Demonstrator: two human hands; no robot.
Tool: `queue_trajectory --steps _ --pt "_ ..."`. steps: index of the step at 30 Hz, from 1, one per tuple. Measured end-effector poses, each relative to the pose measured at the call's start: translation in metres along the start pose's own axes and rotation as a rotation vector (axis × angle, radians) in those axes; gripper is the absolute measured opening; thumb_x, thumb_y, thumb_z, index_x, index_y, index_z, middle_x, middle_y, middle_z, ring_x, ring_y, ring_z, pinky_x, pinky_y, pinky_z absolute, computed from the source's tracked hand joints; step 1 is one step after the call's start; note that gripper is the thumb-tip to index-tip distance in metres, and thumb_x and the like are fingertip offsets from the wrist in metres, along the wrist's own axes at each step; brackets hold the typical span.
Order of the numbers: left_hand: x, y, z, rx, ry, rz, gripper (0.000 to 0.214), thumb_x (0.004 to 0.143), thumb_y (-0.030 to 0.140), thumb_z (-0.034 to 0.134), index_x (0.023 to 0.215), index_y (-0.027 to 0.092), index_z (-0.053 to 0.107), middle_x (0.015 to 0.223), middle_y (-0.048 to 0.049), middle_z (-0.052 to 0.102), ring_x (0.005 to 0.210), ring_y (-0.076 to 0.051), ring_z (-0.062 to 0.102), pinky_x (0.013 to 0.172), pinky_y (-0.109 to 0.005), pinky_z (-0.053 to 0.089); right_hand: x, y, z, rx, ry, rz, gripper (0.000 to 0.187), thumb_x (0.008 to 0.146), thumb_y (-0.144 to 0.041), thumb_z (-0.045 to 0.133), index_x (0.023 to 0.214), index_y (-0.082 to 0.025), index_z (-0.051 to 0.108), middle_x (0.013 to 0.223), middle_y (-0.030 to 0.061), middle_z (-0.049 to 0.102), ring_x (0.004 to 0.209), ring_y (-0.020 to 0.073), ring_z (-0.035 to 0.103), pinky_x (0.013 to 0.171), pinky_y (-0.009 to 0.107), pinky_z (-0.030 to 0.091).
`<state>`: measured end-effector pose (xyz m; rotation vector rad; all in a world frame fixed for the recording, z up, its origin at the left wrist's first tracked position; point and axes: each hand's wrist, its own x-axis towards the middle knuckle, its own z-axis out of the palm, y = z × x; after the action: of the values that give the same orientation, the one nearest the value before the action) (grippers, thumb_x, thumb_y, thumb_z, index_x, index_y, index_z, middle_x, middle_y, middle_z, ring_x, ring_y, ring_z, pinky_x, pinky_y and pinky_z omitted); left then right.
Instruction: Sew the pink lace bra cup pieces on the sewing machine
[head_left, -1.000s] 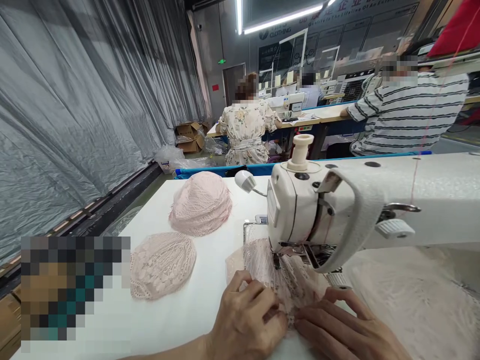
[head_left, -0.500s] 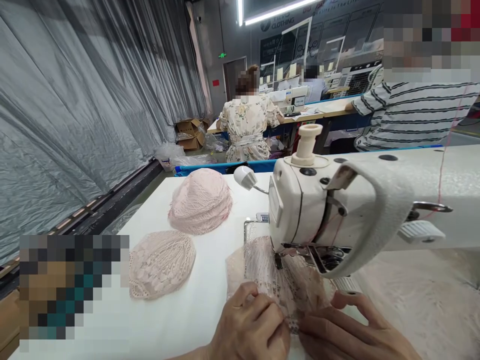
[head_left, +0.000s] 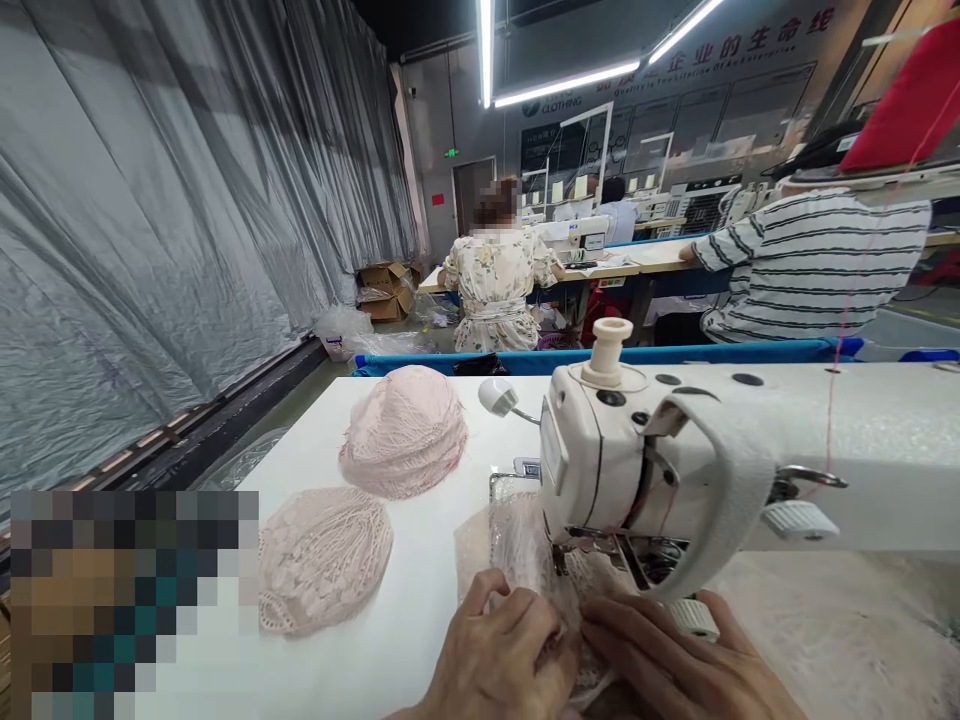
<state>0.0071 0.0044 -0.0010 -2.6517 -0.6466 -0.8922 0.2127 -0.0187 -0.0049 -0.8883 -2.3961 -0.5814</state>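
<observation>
A sheer pale pink lace piece [head_left: 525, 535] lies under the needle end of a white sewing machine [head_left: 581, 450]. My left hand [head_left: 502, 645] is closed, its curled fingers gripping the lace just in front of the presser foot. Flat on the same lace, close to the left fingertips, rests my right hand [head_left: 667, 650], with its fingers stretched out and the thumb apart beside a white knob. The hands cover the front part of the lace. More sheer pale fabric [head_left: 840, 630] spreads out to the right, below the machine's arm.
A pile of pink lace cups [head_left: 405, 430] and a flatter lace piece [head_left: 326, 560] lie on the white table [head_left: 420, 600] to the left. A small white lamp [head_left: 496, 397] juts from the machine. Beyond the blue table edge, people sit at other machines.
My view has tilted up, so the machine sits lower in the picture. The right hand has moved forward and left over the lace, its fingers flatter; the left still grips.
</observation>
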Motion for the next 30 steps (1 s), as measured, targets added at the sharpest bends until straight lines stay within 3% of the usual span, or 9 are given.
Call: queue_trajectory --steps 4,9,14,18,21,23,27,30 --pt "0.006 -0.01 0.002 -0.01 -0.081 -0.035 0.029 0.087 0.042 0.06 0.092 0.013 0.057 0.082 -0.0005 0.059 0.075 -0.014 0.056 0.072 -0.033 0.037 -0.002 0.015 -0.001 -0.116 -0.124 -0.051 0.035 0.095 -0.045 0.043 0.114 -0.02 0.06 0.109 0.003 0.069 0.088 0.0178 0.066 0.081 0.037 0.04" --pt "0.01 -0.013 0.004 -0.04 -0.152 -0.071 0.035 0.089 0.045 0.056 0.1 0.012 0.056 0.088 -0.0033 0.06 0.08 -0.017 0.058 0.077 -0.037 0.038 -0.004 0.017 0.004 -0.194 -0.099 -0.016 0.039 0.096 -0.046 0.04 0.113 -0.018 0.061 0.112 0.0053 0.068 0.089 0.0193 0.066 0.083 0.038 0.041" --pt "0.012 -0.012 0.0 -0.046 -0.167 -0.096 0.038 0.085 0.042 0.063 0.105 0.011 0.055 0.09 -0.0046 0.06 0.082 -0.019 0.058 0.08 -0.039 0.038 -0.001 0.016 0.007 -0.185 -0.045 -0.011 0.038 0.1 -0.039 0.033 0.116 -0.016 0.058 0.111 0.0053 0.068 0.089 0.0171 0.066 0.082 0.039 0.039" --pt "0.013 -0.009 -0.003 -0.028 -0.165 -0.1 0.036 0.087 0.042 0.06 0.103 0.01 0.056 0.087 -0.0041 0.061 0.08 -0.018 0.058 0.079 -0.039 0.038 -0.001 0.016 0.002 -0.168 -0.039 -0.037 0.04 0.098 -0.04 0.039 0.121 -0.012 0.055 0.115 0.0065 0.066 0.096 0.0178 0.064 0.08 0.04 0.037" --pt "0.011 -0.007 -0.001 0.015 -0.095 -0.054 0.033 0.092 0.041 0.052 0.097 0.009 0.058 0.082 -0.0037 0.06 0.08 -0.017 0.057 0.078 -0.037 0.038 -0.005 0.015 -0.003 -0.099 -0.064 -0.046 0.035 0.096 -0.038 0.044 0.116 -0.014 0.058 0.112 0.0043 0.068 0.103 0.0192 0.061 0.084 0.039 0.037" --pt "0.008 -0.006 0.002 0.044 -0.007 0.005 0.026 0.094 0.032 0.049 0.09 0.008 0.059 0.08 -0.0042 0.06 0.078 -0.016 0.056 0.078 -0.035 0.038 -0.009 0.012 -0.004 -0.006 -0.011 0.048 0.029 0.098 -0.035 0.039 0.102 -0.02 0.064 0.099 0.0022 0.071 0.098 0.0181 0.062 0.09 0.038 0.035" --pt "0.004 -0.005 0.008 0.085 0.097 0.052 0.025 0.094 0.025 0.048 0.081 0.008 0.061 0.078 -0.0059 0.06 0.073 -0.017 0.055 0.075 -0.035 0.036 -0.011 0.007 0.001 0.072 0.166 0.315 0.049 0.101 -0.041 0.027 0.08 -0.021 0.065 0.083 0.0026 0.071 0.077 0.0155 0.064 0.093 0.04 0.033" --pt "0.005 -0.005 0.009 0.079 0.131 0.063 0.029 0.094 0.03 0.048 0.078 0.009 0.061 0.074 -0.0053 0.059 0.071 -0.017 0.053 0.073 -0.035 0.035 -0.006 0.007 0.001 0.051 0.191 0.317 0.047 0.1 -0.042 0.029 0.078 -0.02 0.065 0.075 0.002 0.069 0.074 0.0155 0.063 0.09 0.04 0.034"
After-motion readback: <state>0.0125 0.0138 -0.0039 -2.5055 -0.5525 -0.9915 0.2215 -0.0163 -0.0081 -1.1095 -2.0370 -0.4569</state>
